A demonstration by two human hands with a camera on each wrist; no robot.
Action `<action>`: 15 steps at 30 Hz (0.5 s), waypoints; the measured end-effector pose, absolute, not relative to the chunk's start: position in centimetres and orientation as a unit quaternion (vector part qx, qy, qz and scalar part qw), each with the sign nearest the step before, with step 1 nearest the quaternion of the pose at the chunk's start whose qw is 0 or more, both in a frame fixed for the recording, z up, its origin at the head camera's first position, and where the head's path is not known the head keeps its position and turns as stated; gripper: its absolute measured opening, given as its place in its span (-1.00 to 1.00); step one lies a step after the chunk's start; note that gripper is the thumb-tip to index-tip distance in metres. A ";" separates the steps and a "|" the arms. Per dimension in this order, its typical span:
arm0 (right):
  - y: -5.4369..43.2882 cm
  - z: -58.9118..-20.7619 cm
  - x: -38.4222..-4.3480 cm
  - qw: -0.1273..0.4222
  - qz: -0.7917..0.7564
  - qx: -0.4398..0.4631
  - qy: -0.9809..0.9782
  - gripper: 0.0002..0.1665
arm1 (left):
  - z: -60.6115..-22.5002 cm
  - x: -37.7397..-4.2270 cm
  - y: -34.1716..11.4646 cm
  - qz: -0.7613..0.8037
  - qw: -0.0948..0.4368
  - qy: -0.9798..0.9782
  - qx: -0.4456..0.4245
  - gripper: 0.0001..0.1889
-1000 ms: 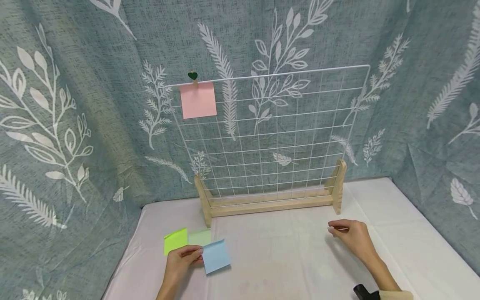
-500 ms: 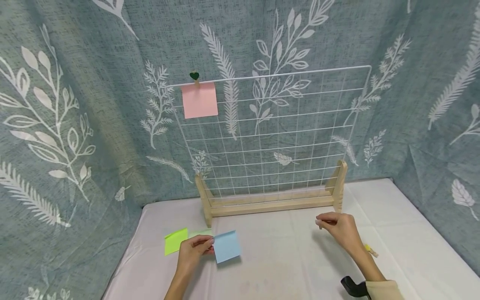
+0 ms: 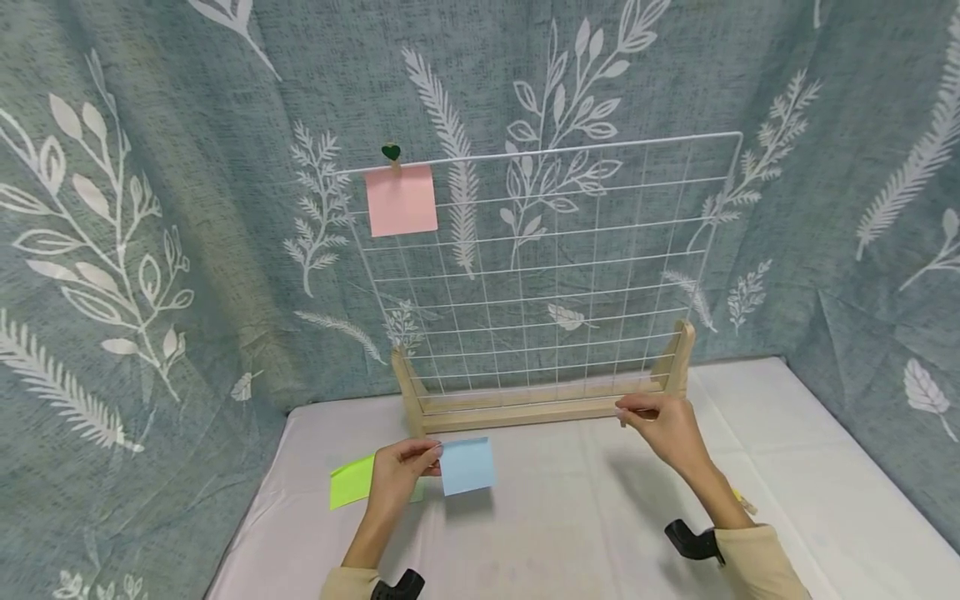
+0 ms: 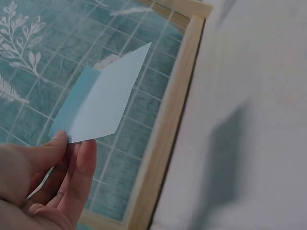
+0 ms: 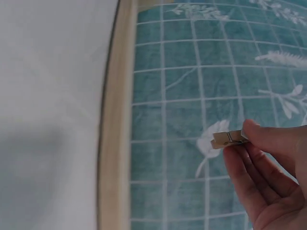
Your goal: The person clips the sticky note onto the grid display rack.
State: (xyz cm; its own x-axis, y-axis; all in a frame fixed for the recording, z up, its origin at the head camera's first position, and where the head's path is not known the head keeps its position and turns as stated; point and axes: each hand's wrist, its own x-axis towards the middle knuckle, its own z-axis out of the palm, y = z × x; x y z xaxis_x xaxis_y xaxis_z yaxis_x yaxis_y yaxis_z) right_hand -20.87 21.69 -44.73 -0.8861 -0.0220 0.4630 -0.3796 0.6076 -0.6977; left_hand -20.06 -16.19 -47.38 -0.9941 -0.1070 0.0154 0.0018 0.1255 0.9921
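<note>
LH [image 3: 397, 472]: blue note [image 3: 468, 467] crnr btwn tips | RH [image 3: 667, 427]: peg [image 5: 223, 139] btwn tips

Blue-green, leaf-printed fabric [image 3: 337, 75] hangs behind and beside a table [image 3: 555, 525], seemingly covered with white cloth [image 3: 817, 450].

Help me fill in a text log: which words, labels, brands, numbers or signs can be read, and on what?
None: no word, label, brand or number can be read in any view.
The blue note, pink note and yellow-green note show no writing on their visible faces.
The only sign-like shape is a dark green heart at the pink note's top edge.
</note>
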 end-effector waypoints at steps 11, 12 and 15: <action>20.1 -42.0 -22.6 0.194 0.441 0.138 -0.865 -0.84 | -43.8 -22.1 -14.5 -0.662 0.059 -0.747 0.013 -0.83; 20.0 -41.8 -22.7 0.197 0.440 0.139 -0.865 -0.84 | -43.5 -22.2 -14.3 -0.664 0.062 -0.745 0.010 -0.83; 19.8 -41.1 -23.1 0.210 0.442 0.146 -0.860 -0.84 | -42.5 -22.6 -13.9 -0.670 0.070 -0.739 0.000 -0.85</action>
